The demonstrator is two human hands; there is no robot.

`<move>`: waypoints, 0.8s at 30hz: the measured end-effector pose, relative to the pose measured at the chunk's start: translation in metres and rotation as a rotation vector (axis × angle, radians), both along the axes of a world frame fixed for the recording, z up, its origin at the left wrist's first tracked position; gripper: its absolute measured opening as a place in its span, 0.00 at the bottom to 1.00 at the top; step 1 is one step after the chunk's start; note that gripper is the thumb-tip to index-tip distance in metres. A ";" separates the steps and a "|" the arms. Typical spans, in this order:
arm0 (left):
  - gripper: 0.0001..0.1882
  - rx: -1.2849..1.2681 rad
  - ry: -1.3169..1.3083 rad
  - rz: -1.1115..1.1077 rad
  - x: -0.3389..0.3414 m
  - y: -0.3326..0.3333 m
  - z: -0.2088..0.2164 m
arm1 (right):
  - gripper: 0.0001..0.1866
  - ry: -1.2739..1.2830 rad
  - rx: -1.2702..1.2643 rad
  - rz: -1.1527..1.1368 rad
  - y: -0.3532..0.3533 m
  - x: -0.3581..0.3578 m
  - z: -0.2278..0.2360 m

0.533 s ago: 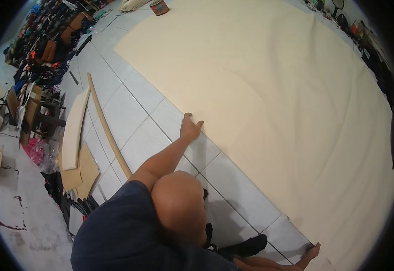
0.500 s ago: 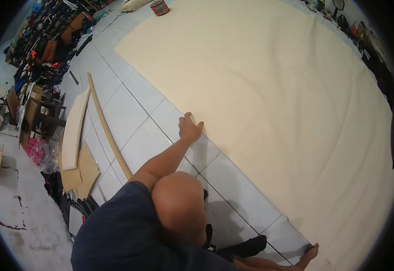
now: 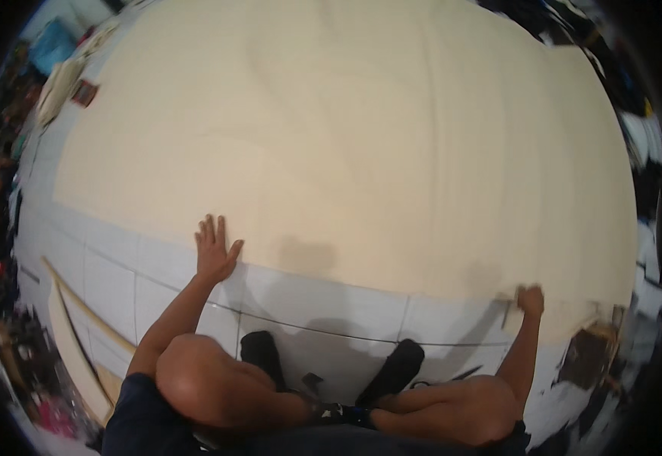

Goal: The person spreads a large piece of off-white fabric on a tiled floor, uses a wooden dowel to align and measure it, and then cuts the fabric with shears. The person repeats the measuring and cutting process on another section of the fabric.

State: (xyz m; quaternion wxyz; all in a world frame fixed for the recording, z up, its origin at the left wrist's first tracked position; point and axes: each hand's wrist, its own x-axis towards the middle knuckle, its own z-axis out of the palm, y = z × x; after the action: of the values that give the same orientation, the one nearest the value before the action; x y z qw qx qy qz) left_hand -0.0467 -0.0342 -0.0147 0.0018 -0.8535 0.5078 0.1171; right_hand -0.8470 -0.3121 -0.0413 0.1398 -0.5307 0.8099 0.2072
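A large cream cloth (image 3: 331, 152) lies spread over the tiled floor in front of me, with soft creases across it. My left hand (image 3: 215, 252) rests on its near edge, left of the middle, fingers stretched and spread. At the near right my right hand (image 3: 530, 299) is closed at the cloth's edge, fingers curled and slightly blurred. The edge seems pinched there, though the fingertips are hidden. Just below that hand, a cream flap (image 3: 551, 321) sticks out past the edge. My feet in black socks stand on the tiles between my hands.
A long curved wooden strip (image 3: 91, 308) and a pale board (image 3: 72, 346) lie at the left. Dark scissors (image 3: 464, 375) appear to lie by my right leg. A red tin (image 3: 84, 93) and folded cloth (image 3: 59, 90) sit far left; a brown block (image 3: 589, 357) is at right.
My view has swung to the right, so the cloth now lies straight ahead. My left hand has come further onto the cloth, fingers spread. My right hand is still at the near edge.
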 end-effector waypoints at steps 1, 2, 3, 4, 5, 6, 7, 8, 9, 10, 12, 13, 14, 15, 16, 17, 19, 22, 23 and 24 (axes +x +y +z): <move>0.42 -0.006 -0.010 -0.015 -0.015 -0.007 0.013 | 0.26 0.079 -0.153 0.086 -0.026 0.023 0.025; 0.42 -0.010 -0.018 -0.024 -0.026 -0.013 0.026 | 0.24 0.029 -0.242 0.141 -0.051 0.055 0.064; 0.42 -0.024 0.017 -0.095 -0.036 -0.021 0.029 | 0.20 -0.027 -0.442 0.244 -0.066 0.082 0.099; 0.42 -0.044 0.035 -0.155 -0.036 -0.018 0.007 | 0.17 -0.170 -0.538 0.295 -0.073 0.125 0.099; 0.42 -0.076 0.070 -0.221 -0.055 -0.031 -0.003 | 0.18 -0.219 -0.527 0.366 -0.094 0.128 0.105; 0.42 -0.085 0.087 -0.227 -0.067 -0.041 -0.004 | 0.19 -0.240 -0.567 0.487 -0.108 0.142 0.105; 0.42 -0.073 0.066 -0.235 -0.071 -0.044 -0.005 | 0.22 -0.285 -0.599 0.611 -0.118 0.165 0.094; 0.43 -0.059 0.050 -0.239 -0.075 -0.046 -0.008 | 0.26 -0.256 -0.533 0.671 -0.130 0.187 0.086; 0.43 -0.045 0.028 -0.239 -0.079 -0.049 -0.008 | 0.30 -0.232 -0.469 0.733 -0.140 0.209 0.078; 0.44 -0.027 0.044 -0.231 -0.080 -0.051 -0.008 | 0.32 -0.236 -0.494 0.764 -0.146 0.232 0.068; 0.44 -0.029 0.030 -0.228 -0.073 -0.051 -0.006 | 0.34 -0.245 -0.532 0.819 -0.150 0.276 0.048; 0.44 -0.029 0.024 -0.227 -0.070 -0.053 -0.005 | 0.35 -0.217 -0.486 0.750 -0.159 0.282 0.038; 0.45 -0.058 0.033 -0.215 -0.066 -0.052 -0.005 | 0.35 -0.194 -0.439 0.684 -0.170 0.281 0.026; 0.45 -0.051 0.037 -0.216 -0.066 -0.052 -0.007 | 0.36 -0.155 -0.387 0.620 -0.181 0.277 0.018; 0.45 -0.044 0.040 -0.219 -0.066 -0.052 -0.008 | 0.35 -0.063 -0.382 0.596 -0.188 0.262 0.016; 0.46 -0.032 0.039 -0.216 -0.066 -0.048 -0.007 | 0.35 -0.082 -0.378 0.551 -0.191 0.251 0.013; 0.46 -0.029 0.033 -0.202 -0.067 -0.041 -0.005 | 0.34 -0.137 -0.390 0.497 -0.197 0.242 0.024; 0.46 -0.028 0.061 -0.212 -0.073 -0.056 -0.004 | 0.33 -0.116 -0.461 0.468 -0.201 0.225 0.016; 0.46 -0.013 0.070 -0.216 -0.074 -0.059 0.000 | 0.33 -0.140 -0.473 0.468 -0.200 0.225 0.014; 0.46 -0.022 0.064 -0.208 -0.071 -0.066 0.000 | 0.33 -0.163 -0.483 0.465 -0.198 0.224 0.012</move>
State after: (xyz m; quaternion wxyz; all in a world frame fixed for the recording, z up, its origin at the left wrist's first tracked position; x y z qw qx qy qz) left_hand -0.1176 -0.0999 -0.0142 -0.0114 -0.7919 0.5948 0.1378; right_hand -0.6233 -0.5101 -0.0298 0.0234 -0.7337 0.6790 -0.0076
